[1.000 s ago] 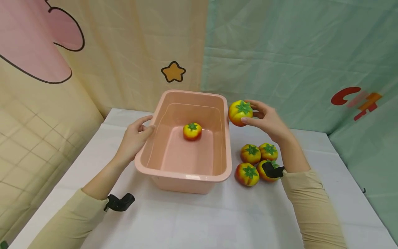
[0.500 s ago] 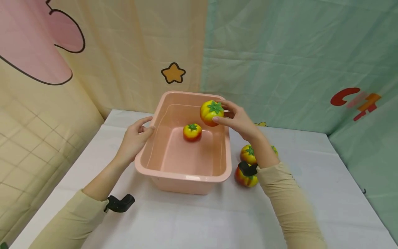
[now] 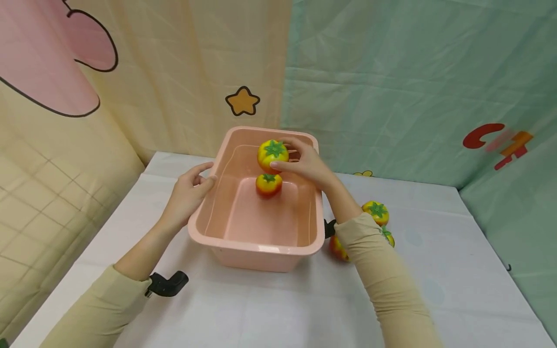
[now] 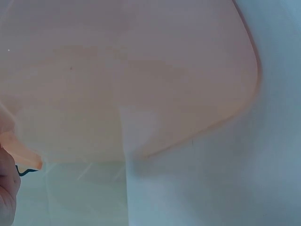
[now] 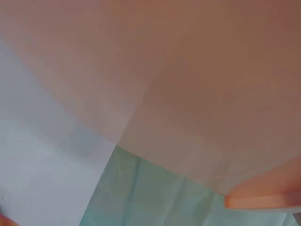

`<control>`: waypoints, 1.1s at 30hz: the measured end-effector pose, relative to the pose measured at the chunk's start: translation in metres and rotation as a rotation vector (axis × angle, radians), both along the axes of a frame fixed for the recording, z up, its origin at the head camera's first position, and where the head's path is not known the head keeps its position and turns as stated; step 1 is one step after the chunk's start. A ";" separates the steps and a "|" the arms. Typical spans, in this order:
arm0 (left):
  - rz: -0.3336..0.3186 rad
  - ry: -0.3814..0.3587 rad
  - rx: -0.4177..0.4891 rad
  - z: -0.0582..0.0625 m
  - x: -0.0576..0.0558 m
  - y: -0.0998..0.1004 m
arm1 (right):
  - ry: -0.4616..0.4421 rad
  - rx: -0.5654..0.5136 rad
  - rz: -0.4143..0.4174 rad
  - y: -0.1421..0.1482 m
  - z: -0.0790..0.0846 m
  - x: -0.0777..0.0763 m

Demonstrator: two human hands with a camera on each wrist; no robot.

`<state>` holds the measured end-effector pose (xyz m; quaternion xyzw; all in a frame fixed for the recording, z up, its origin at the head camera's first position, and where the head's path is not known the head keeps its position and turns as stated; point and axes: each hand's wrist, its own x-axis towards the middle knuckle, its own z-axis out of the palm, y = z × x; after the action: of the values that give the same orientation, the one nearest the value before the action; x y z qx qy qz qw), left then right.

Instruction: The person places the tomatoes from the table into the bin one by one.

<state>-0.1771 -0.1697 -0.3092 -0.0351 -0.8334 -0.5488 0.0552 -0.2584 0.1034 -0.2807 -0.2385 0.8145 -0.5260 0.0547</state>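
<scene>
A pink plastic basin stands on the table in the head view. My left hand grips its left rim, thumb on top; in the left wrist view only part of that hand shows beside the basin's side. My right hand reaches over the right rim and holds a yellow-red tomato with a green star-shaped top, thumb in front. This tomato is above the basin floor. Just below it in the view, another tomato lies in the basin. The right wrist view shows mostly the basin's side.
Right of the basin lie several more tomatoes, among them one at the back and one at the front, partly hidden by my right sleeve. A white cloth covers the table. Printed curtains hang close behind.
My right hand has carried its tomato leftward from beside the basin, across the right rim, to over the basin's inside. My left hand and the basin have stayed put.
</scene>
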 end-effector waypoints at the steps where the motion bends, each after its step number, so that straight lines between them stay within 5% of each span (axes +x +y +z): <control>1: -0.001 0.002 -0.001 0.000 0.000 0.000 | 0.016 0.024 0.005 -0.001 0.000 0.000; 9: -0.010 0.003 0.036 0.002 0.000 0.001 | 0.080 0.141 0.014 -0.002 -0.001 0.003; 24: -0.005 -0.006 0.060 0.001 0.000 0.001 | 0.117 0.190 0.005 -0.003 -0.004 0.003; 33: -0.014 -0.011 0.073 0.001 -0.002 0.003 | 0.163 0.082 -0.054 0.002 -0.005 0.006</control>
<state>-0.1787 -0.1672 -0.3084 -0.0360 -0.8128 -0.5795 0.0481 -0.2527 0.1051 -0.2859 -0.2559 0.8432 -0.4725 -0.0163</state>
